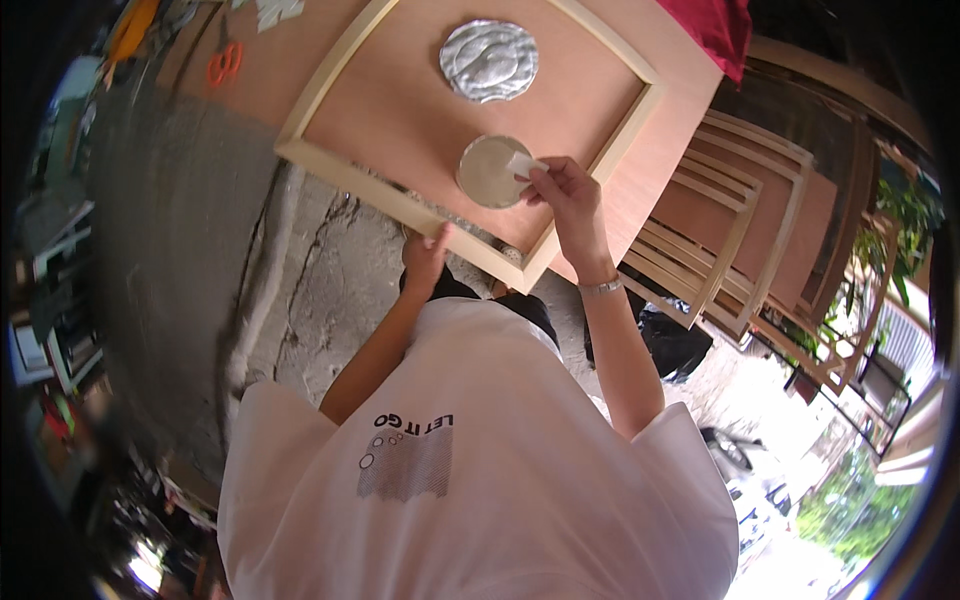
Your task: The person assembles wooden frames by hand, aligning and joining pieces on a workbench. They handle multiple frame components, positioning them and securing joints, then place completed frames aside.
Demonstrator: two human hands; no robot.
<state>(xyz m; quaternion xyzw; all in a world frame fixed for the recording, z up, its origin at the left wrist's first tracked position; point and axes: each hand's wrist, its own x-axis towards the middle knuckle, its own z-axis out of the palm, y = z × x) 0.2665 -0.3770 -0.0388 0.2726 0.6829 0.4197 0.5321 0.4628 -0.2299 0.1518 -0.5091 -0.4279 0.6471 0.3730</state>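
Note:
A pale wooden frame point(345, 178) lies on the board-topped table, its near corner sticking out past the edge toward me. My left hand point(426, 262) grips the frame's near rail, thumb on top and the other fingers mostly hidden below. Inside the frame stands a round tub point(484, 180) of pale, creamy stuff. Over the tub's right rim my right hand point(566, 195) pinches a small flat white piece point(521, 165), perhaps a scraper; whether it touches the contents I cannot tell. Beyond the tub lies a crumpled, shiny silver round point(488, 60).
Orange-handled scissors point(225, 63) rest on the table point(640, 190) at the far left. Red cloth point(712, 28) covers the far right corner. Several wooden frames point(745, 215) are stacked to the right, with a black bag point(672, 342) below them. Cracked concrete floor point(325, 270) shows on the left.

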